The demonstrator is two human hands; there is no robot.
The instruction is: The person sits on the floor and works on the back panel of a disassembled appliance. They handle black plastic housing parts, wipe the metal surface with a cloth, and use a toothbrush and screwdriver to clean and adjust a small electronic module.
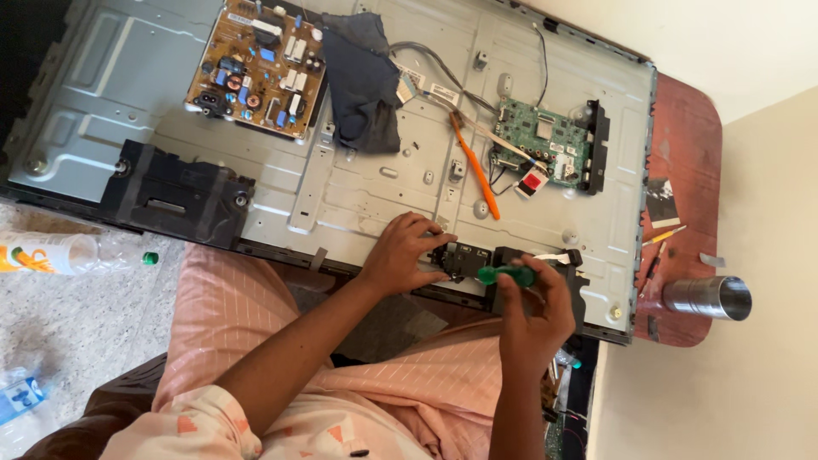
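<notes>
A flat screen lies face down with its grey metal back panel [358,183] exposed. My left hand [405,254] rests on the panel's near edge, fingers on a small black part [464,255]. My right hand [535,311] grips a green-handled screwdriver [504,274] laid across that black part. A brown power board [256,68] sits at the far left and a green circuit board [545,136] at the right. An orange-handled tool [475,169] lies on the panel between them.
A dark cloth [365,81] lies beside the brown board. A black speaker block [175,192] is at the panel's near left. A metal cup [707,296] and small tools sit on the reddish table edge [690,153]. A plastic bottle [60,253] lies on the floor.
</notes>
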